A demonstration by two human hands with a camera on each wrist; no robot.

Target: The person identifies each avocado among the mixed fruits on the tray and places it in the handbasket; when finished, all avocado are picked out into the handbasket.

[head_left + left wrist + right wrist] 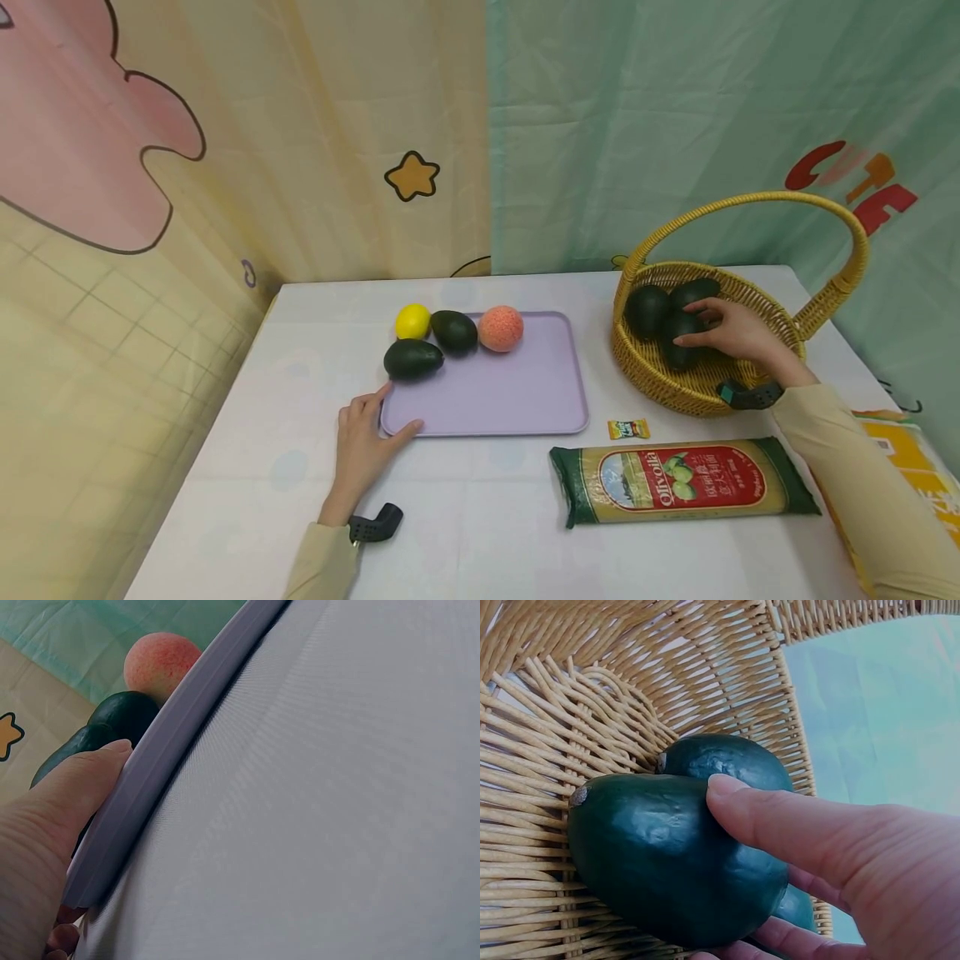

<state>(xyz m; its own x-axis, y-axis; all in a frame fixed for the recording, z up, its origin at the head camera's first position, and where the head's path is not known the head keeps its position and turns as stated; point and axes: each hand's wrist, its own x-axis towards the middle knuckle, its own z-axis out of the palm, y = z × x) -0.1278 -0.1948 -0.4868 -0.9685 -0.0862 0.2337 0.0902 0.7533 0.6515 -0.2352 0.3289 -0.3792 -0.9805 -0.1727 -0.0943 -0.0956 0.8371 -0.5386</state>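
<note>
My right hand reaches into the wicker basket and grips a dark green avocado, its thumb on top and its fingers curled round the far side. Two more avocados lie close by in the basket, one of them at the left wall. At the near left corner of the lilac tray, my left hand holds the rim between thumb and fingers. On the tray's left part are two avocados, one nearest that hand, plus a yellow lemon and a pink peach.
A small yellow wrapped snack lies between tray and basket. In front of it is a long pack of spaghetti, below the right forearm. An orange-yellow package sits at the right edge. The basket's tall handle arches over it.
</note>
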